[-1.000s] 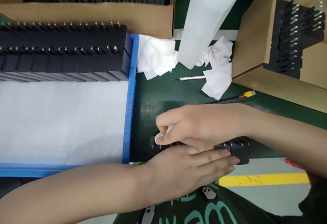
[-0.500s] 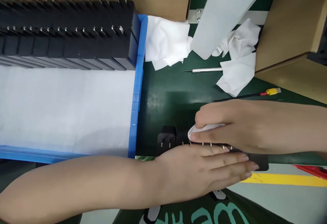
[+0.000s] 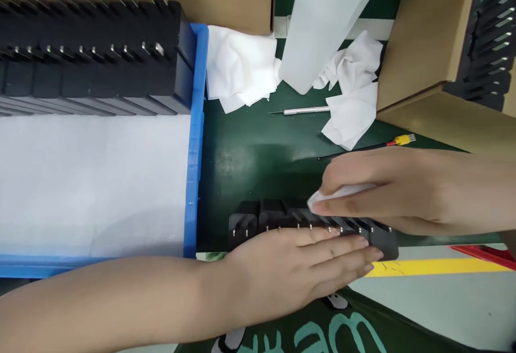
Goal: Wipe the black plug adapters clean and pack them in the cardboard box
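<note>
A row of several black plug adapters [image 3: 244, 223] with metal pins stands on the green table near its front edge. My left hand [image 3: 298, 267] lies flat along the near side of the row, fingers stretched out to the right and touching the adapters. Above the right part of the row, my right hand [image 3: 374, 192] pinches a folded white cloth [image 3: 342, 192] between thumb and fingers. The cloth's lower edge meets the adapter tops. My right hand covers part of the row.
A blue tray [image 3: 194, 143] at left holds rows of black adapters [image 3: 100, 73]. White cloths [image 3: 242, 65], a thin metal tool [image 3: 306, 110] and a yellow-tipped cable [image 3: 404, 139] lie behind my hands. Cardboard box [image 3: 427, 36] at right holds more adapters.
The camera view has shifted right. Relative to the row, my right hand and the cloth have moved right, so more adapter tops show at the left and middle.
</note>
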Available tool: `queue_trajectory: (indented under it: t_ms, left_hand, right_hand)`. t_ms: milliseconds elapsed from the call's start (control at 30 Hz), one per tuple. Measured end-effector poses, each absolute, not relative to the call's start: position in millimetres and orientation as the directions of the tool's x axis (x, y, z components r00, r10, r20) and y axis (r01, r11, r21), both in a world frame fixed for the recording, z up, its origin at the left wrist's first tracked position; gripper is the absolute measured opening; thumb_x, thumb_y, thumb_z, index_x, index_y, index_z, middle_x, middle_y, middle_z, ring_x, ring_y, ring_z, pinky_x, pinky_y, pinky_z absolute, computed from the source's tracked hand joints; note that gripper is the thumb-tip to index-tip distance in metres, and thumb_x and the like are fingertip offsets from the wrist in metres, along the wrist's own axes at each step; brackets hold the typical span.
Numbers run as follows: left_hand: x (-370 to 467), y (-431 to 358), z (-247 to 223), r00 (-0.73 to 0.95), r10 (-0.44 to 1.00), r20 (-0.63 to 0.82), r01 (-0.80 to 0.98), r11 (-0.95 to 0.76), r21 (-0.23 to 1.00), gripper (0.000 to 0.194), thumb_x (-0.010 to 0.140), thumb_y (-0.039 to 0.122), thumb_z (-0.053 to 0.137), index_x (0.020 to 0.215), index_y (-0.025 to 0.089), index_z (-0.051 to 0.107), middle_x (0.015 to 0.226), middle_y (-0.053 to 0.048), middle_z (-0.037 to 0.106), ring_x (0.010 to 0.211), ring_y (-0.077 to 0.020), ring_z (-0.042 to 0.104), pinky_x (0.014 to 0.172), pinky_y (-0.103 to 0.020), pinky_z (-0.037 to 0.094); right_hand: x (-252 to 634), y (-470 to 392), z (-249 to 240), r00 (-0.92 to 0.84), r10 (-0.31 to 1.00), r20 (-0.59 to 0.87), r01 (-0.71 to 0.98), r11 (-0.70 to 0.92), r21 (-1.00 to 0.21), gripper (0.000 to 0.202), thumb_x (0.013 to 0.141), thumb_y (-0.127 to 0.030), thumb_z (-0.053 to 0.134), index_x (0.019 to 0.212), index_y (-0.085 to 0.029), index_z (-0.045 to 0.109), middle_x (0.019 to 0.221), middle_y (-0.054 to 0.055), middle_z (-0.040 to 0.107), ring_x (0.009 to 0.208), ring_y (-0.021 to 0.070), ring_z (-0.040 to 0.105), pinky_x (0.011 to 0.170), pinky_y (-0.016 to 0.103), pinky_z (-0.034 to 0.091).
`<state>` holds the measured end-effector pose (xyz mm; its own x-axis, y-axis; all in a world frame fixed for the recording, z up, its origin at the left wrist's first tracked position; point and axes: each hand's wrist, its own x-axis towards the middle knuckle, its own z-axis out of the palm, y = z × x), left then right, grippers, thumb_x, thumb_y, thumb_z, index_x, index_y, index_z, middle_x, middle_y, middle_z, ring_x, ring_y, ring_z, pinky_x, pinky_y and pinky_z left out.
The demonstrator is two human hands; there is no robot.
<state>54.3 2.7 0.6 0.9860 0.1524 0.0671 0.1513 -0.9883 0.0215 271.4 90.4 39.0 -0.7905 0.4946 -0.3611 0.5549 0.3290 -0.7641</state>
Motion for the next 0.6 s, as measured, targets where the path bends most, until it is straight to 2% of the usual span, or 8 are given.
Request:
queue_trajectory:
  t_ms: [133,200,267,333,433,500,600]
  left_hand:
    - [54,3,1,0.988,0.141,0.064,0.139,-0.990,0.039,0.051,0.103,0.023,0.033,0.154,0.027,0.037,0.163,0.009,0.032,0.150,-0.0111,0.029,0.124,-0.027,0.028]
    - [54,3,1,0.985,0.155,0.071,0.151,-0.987,0.062,0.050,0.103,0.024,0.035,0.153,0.026,0.040,0.162,0.008,0.034,0.149,-0.0110,0.031,0.123,-0.026,0.030]
    - [54,2,1,0.983,0.169,0.071,0.163,-0.983,0.083,0.050,0.102,0.024,0.037,0.152,0.026,0.041,0.161,0.008,0.036,0.148,-0.0100,0.033,0.121,-0.024,0.032]
    - [54,2,0,0.983,0.172,0.071,0.165,-0.982,0.097,0.051,0.102,0.024,0.039,0.152,0.026,0.041,0.161,0.008,0.035,0.149,-0.0098,0.032,0.120,-0.023,0.033]
    - [54,1,-1,0.984,0.163,0.077,0.157,-0.984,0.084,0.052,0.100,0.025,0.041,0.152,0.026,0.041,0.162,0.007,0.034,0.149,-0.0108,0.031,0.120,-0.024,0.032]
    - [54,1,-1,0.985,0.160,0.068,0.155,-0.985,0.074,0.053,0.100,0.026,0.041,0.153,0.026,0.040,0.162,0.007,0.033,0.150,-0.0110,0.030,0.121,-0.024,0.031]
    - [53,1,0,0.984,0.171,0.046,0.167,-0.983,0.076,0.054,0.100,0.025,0.039,0.154,0.025,0.037,0.163,0.008,0.032,0.150,-0.0105,0.029,0.122,-0.024,0.029]
  right_hand:
    - [253,92,43,-0.713,0.367,-0.597,0.646,0.014,-0.763,0.037,0.100,-0.050,0.048,0.076,-0.022,0.053,0.067,-0.003,0.052,0.050,0.0090,0.044,0.038,0.026,0.028]
    - [254,92,44,-0.697,0.351,-0.625,0.659,-0.028,-0.752,0.038,0.099,-0.046,0.051,0.071,-0.021,0.048,0.065,-0.003,0.049,0.050,0.0087,0.044,0.036,0.027,0.025]
    - [265,90,45,-0.706,0.409,-0.579,0.641,0.020,-0.767,0.034,0.099,-0.040,0.053,0.071,-0.021,0.051,0.065,-0.002,0.048,0.051,0.0090,0.044,0.039,0.028,0.025]
    - [277,89,44,-0.765,0.437,-0.473,0.580,0.147,-0.802,0.027,0.100,-0.031,0.052,0.075,-0.021,0.056,0.068,-0.001,0.049,0.055,0.0102,0.045,0.045,0.029,0.029]
    - [285,89,37,-0.890,0.385,-0.243,0.388,0.362,-0.848,0.021,0.100,-0.025,0.050,0.082,-0.020,0.060,0.080,0.002,0.053,0.064,0.0122,0.048,0.055,0.029,0.035]
    - [287,89,33,-0.935,0.326,-0.140,0.284,0.452,-0.845,0.022,0.101,-0.025,0.048,0.084,-0.020,0.062,0.085,0.003,0.054,0.068,0.0124,0.047,0.057,0.029,0.035]
    - [291,88,33,-0.924,0.322,-0.207,0.343,0.455,-0.822,0.023,0.100,-0.023,0.048,0.082,-0.020,0.061,0.080,0.001,0.050,0.064,0.0115,0.043,0.055,0.030,0.032]
